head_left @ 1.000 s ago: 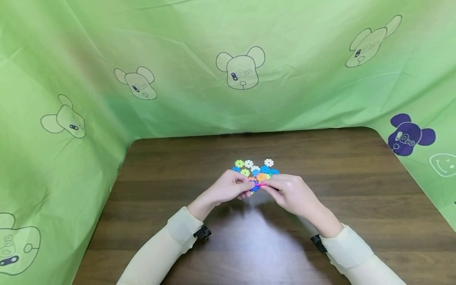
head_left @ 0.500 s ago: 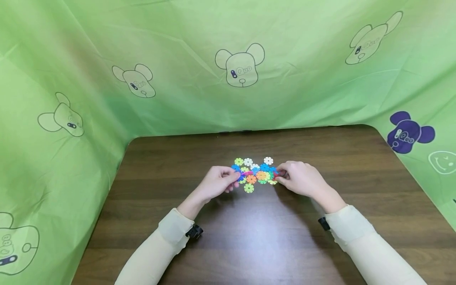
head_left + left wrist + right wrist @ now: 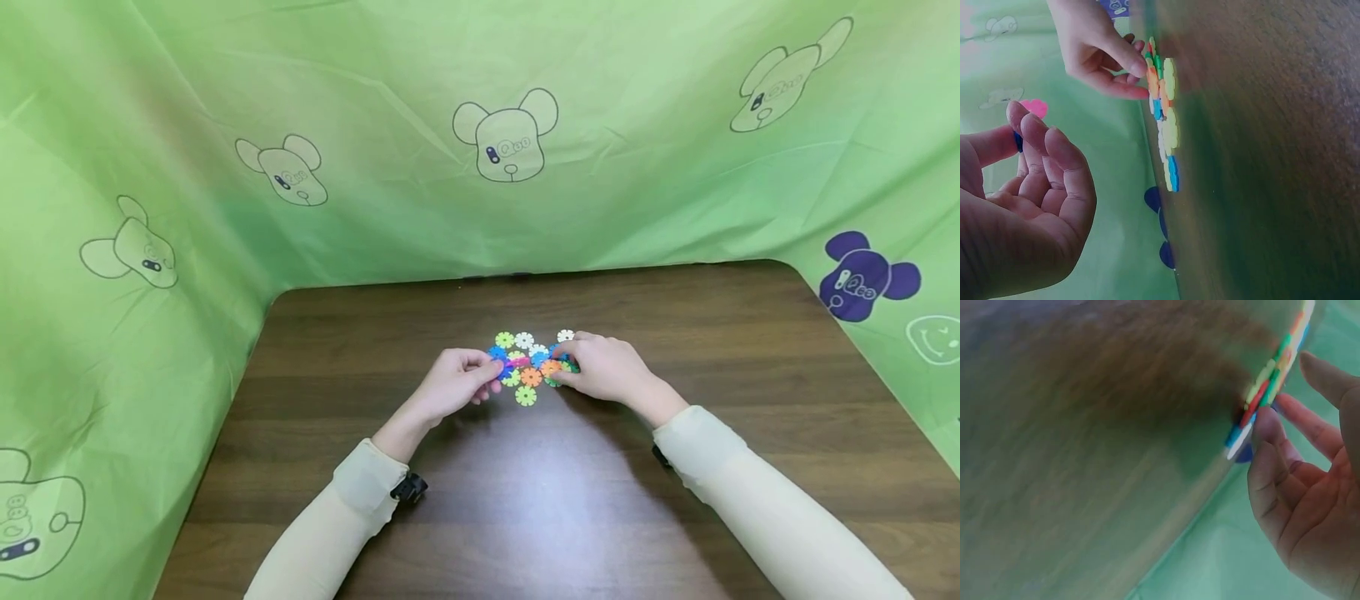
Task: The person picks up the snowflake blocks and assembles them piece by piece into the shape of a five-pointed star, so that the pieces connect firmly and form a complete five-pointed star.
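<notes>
My left hand [image 3: 453, 383] pinches a blue notched snowflake disc [image 3: 504, 369] between thumb and fingers. A pink snowflake disc [image 3: 1035, 108] juts out from that blue one, held above the table. My right hand [image 3: 611, 367] is over the right side of a loose pile of snowflake discs, thumb and forefinger spread apart around an orange disc [image 3: 551, 369]. In the right wrist view its fingertips come right up to the edge of the pile, by a red disc [image 3: 1251, 412]. Nothing shows gripped between them.
More discs lie flat on the brown wooden table [image 3: 360, 333]: a yellow-green disc [image 3: 526, 396] at the front, an orange one [image 3: 531, 377], a white one [image 3: 524, 341] at the back. A green printed curtain [image 3: 390, 208] hangs behind and at the sides.
The left hand has moved left with the blue and pink discs. The right hand let go of the pink disc, went right to the pile's edge, then came back left over the discs.
</notes>
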Demonstrator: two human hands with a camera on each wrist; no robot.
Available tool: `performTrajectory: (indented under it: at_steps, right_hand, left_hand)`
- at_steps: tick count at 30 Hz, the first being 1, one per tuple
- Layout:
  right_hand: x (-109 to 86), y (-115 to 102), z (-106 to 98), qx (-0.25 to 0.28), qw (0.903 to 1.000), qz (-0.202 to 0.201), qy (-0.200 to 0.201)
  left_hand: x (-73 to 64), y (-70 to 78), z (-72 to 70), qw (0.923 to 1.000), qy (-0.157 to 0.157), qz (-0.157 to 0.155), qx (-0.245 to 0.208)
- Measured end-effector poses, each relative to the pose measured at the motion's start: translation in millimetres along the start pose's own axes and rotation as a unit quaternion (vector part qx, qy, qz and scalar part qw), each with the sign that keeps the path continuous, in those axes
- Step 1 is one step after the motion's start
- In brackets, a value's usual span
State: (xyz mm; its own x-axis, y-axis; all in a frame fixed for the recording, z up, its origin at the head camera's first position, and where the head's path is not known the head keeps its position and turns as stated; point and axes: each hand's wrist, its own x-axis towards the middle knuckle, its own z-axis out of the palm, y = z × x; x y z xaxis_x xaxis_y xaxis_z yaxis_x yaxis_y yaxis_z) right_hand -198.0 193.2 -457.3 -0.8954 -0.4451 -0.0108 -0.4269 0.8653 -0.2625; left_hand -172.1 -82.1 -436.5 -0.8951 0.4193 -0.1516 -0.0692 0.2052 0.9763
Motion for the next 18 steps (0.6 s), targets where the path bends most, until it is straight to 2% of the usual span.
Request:
performTrajectory:
  at_steps: [3, 9, 18]
  right_hand:
    - [5.9, -2.9, 2.7, 0.0, 1.0, -0.004, -0.003]
    - [4.3, -1.8, 1.2, 0.024, 0.9997, -0.002, 0.005]
    - [-4.2, 2.5, 4.3, 0.092, 0.9954, -0.023, 0.015]
  left_hand:
    - [0.5, -0.5, -1.7, 1.0, -0.003, -0.002, 0.002]
    - [0.8, -1.0, -1.0, 1.0, -0.001, -0.001, 0.003]
    - [0.8, -2.3, 1.6, 1.0, 0.002, -0.004, -0.007]
